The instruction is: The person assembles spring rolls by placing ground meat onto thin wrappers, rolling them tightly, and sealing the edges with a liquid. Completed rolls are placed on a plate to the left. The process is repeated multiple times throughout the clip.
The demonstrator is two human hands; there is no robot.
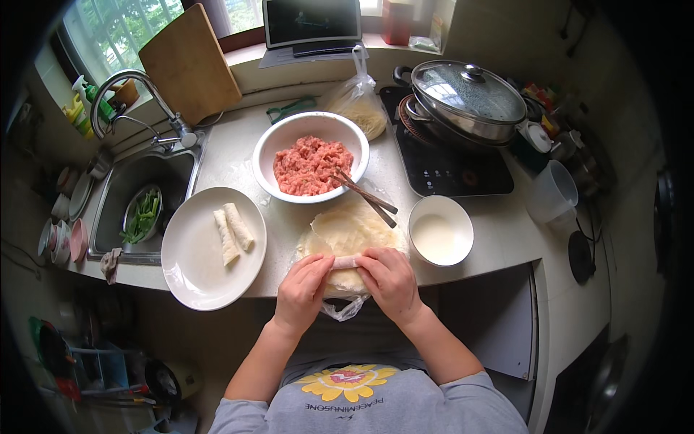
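Note:
Between them, my left hand (303, 288) and my right hand (391, 282) grip the two ends of a small wrapper roll (345, 263), with pinkish filling showing through. Under it lies a stack of thin pale wrappers (360, 228) on a clear plastic bag (347, 309) that hangs over the counter's front edge. Two finished-looking rolls (232, 233) rest side by side on a white oval plate (187, 271) to the left. Behind the wrappers stands a white bowl (259, 157) of raw minced meat (310, 164), with brown chopsticks (374, 200) leaning over its rim. A bowl (440, 233) of whitish liquid sits right.
A lidded steel pan (469, 106) stands on a black induction cooktop (455, 173) at the back right. Left is a sink (173, 173) holding a bowl of green vegetables (143, 214). A tied bag of noodles (363, 111), a wooden cutting board (190, 68) and a tablet (312, 24) are behind.

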